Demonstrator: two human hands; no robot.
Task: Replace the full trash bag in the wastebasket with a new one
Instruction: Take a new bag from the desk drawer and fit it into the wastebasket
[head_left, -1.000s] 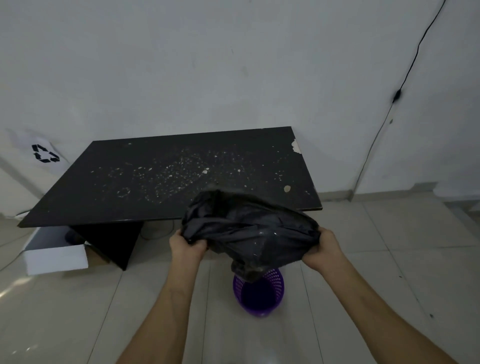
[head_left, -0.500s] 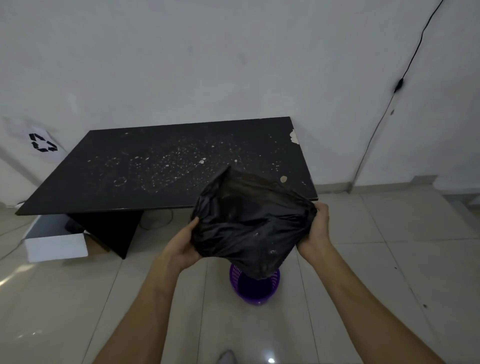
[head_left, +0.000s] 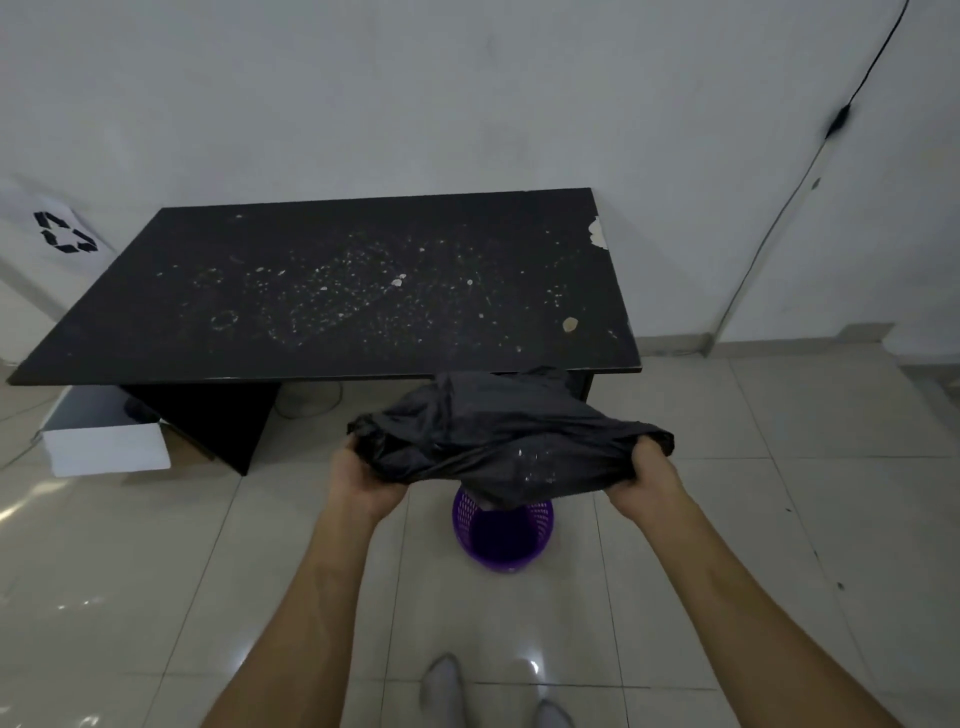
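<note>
- The left grip (head_left: 363, 475) is curled tight on the left edge of the black bag (head_left: 509, 441).
- The right grip (head_left: 644, 475) is closed round the bag's right edge, bunching the plastic.
- The bag is stretched between both, up in the air. Its low end hangs at the rim of the purple basket (head_left: 504, 538); I cannot tell if they touch.
- The basket stands upright on the tiled floor (head_left: 156, 571), in front of the bench's right end.
- The black bench (head_left: 363, 291) is speckled with pale flecks.
- A white box (head_left: 104, 449) lies under its left end.
</note>
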